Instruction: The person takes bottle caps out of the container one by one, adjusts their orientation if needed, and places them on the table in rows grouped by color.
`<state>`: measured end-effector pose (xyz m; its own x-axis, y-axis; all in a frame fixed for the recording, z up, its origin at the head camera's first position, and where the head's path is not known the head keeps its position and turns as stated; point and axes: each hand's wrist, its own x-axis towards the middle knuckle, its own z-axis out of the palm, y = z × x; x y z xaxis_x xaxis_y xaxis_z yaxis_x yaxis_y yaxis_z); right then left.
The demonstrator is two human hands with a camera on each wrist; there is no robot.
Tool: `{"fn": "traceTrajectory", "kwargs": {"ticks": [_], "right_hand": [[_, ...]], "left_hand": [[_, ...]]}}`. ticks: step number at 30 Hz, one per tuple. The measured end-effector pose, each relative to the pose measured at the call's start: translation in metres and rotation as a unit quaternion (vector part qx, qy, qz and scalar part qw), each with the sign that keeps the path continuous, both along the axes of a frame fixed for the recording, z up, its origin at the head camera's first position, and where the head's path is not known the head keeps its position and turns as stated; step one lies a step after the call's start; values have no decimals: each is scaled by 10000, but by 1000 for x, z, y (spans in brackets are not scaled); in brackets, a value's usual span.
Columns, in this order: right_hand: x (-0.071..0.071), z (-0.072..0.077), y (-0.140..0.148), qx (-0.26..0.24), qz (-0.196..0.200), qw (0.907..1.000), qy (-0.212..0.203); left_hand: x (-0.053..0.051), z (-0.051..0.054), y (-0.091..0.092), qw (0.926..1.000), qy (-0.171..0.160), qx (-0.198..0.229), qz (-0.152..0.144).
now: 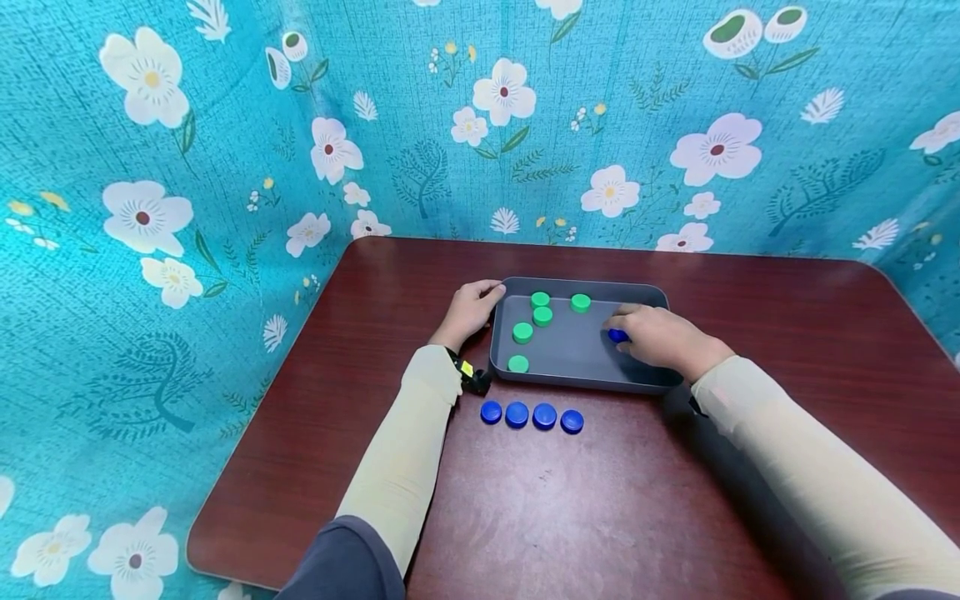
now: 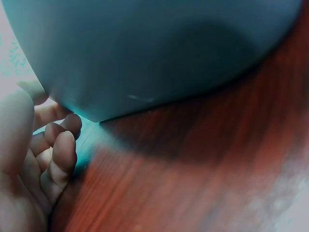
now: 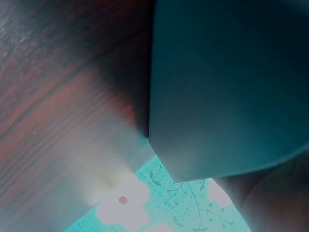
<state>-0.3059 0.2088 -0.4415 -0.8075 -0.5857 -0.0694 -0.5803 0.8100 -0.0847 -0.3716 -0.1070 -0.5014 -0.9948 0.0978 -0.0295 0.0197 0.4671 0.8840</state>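
Observation:
A grey tray (image 1: 585, 382) lies on the table with several green caps in its left and middle part, one of them (image 1: 581, 303) near the back wall. My left hand (image 1: 468, 312) grips the tray's back left corner; in the left wrist view its thumb and curled fingers (image 2: 36, 154) meet the tray wall (image 2: 145, 58). Over the right half of the tray, my right hand (image 1: 660, 335) pinches a blue cap (image 1: 618, 336), partly hidden by the fingers. The right wrist view shows mostly the tray's outer wall (image 3: 217, 106), with a dim part of the hand (image 3: 280, 198).
In front of the tray, several blue caps stand in a row on the dark red table (image 1: 525, 517), the rightmost cap (image 1: 572, 422) below the tray's middle. A turquoise flowered cloth (image 1: 420, 108) hangs behind the table and along its left side.

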Motion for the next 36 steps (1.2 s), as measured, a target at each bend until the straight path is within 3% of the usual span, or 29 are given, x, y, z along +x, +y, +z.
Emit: {"fn": "traceTrajectory", "kwargs": {"ticks": [14,36], "right_hand": [[-2,-7,5,-262,213,9988,343],[1,-8,5,-518,130,9978,403]], "left_hand": [[-1,0,-1,10000,27,4,-49],[1,1,0,9999,-28,115,-52]]}}
